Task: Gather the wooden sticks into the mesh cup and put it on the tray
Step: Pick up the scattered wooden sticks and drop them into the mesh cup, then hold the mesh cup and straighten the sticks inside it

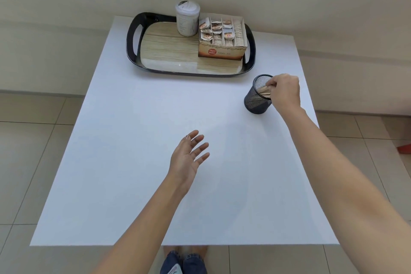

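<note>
One white table (155, 118) carries everything, and one black-rimmed tray (131, 40) sits at its far edge with one tea box (222, 51) and one lidded jar (187, 19) on it. One mesh cup (255, 100) stands near the tray's right corner. My right hand (285, 93) pinches the wooden sticks (264, 91), too bunched to count, at the cup's mouth; I should lower them fully before letting go. My left hand (189, 158) hovers spread wide, holding nothing.
</note>
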A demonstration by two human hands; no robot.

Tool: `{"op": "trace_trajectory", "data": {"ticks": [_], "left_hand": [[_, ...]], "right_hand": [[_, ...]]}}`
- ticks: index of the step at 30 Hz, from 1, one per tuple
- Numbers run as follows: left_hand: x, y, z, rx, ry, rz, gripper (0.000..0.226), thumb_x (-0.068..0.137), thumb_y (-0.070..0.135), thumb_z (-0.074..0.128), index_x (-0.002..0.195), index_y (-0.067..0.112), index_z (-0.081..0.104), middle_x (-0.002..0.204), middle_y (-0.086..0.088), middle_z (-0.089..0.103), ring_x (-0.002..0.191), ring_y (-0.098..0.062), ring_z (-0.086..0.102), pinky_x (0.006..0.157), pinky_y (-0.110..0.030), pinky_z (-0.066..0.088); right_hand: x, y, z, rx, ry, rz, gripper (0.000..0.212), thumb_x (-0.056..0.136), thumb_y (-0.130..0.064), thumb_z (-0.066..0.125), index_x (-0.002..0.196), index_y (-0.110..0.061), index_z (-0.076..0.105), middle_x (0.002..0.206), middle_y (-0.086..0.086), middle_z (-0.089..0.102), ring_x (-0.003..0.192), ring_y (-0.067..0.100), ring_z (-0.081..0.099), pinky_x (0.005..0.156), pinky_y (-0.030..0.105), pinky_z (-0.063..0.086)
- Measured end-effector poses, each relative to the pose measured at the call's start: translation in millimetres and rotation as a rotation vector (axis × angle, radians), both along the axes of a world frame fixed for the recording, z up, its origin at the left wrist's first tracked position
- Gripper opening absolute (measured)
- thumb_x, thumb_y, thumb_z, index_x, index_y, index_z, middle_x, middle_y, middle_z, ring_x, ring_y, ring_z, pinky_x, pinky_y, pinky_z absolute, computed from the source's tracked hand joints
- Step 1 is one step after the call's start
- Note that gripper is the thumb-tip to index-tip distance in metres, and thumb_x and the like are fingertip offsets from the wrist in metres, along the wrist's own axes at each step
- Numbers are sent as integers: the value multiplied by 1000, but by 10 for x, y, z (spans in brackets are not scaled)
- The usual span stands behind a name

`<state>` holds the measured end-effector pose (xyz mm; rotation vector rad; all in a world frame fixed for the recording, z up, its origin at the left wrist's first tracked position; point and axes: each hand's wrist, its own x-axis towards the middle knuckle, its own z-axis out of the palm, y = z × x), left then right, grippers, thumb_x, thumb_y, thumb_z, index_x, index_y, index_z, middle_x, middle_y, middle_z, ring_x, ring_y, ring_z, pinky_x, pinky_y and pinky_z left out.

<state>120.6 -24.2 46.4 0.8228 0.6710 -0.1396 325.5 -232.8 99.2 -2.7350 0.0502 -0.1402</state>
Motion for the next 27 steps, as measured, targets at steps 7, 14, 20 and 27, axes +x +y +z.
{"op": "trace_trajectory", "data": {"ticks": [7, 14, 20, 27], "left_hand": [[8, 2, 42, 4, 3, 22, 28, 103, 26, 42, 120, 15, 62, 112, -1, 65, 103, -22, 66, 86, -38, 55], [30, -9, 114, -2, -3, 23, 28, 104, 25, 42, 121, 14, 61, 109, 0, 66, 100, -21, 67, 83, -36, 55], [7, 11, 166, -1, -13, 43, 27, 104, 23, 41, 120, 14, 62, 110, -1, 65, 100, -22, 67, 83, -36, 55], [34, 11, 255, 121, -81, -34, 27, 100, 11, 46, 122, 18, 60, 118, 3, 65, 108, -21, 63, 95, -38, 50]], "right_hand": [[-44, 31, -55, -5, 13, -70, 56, 85, -47, 64, 131, -15, 56, 142, 14, 38, 134, 32, 33, 111, 38, 27], [6, 86, -133, 15, 275, -87, 116, 68, -49, 81, 151, -10, 11, 150, 15, 21, 140, 33, 21, 107, 46, 34], [-29, 83, -138, 81, 181, -100, 103, 67, -37, 83, 145, -3, 25, 141, 13, 33, 132, 30, 35, 99, 41, 42], [-380, 192, -68, 180, 53, -22, 99, 66, -36, 82, 144, -3, 31, 140, 12, 35, 134, 28, 31, 109, 34, 32]]}}
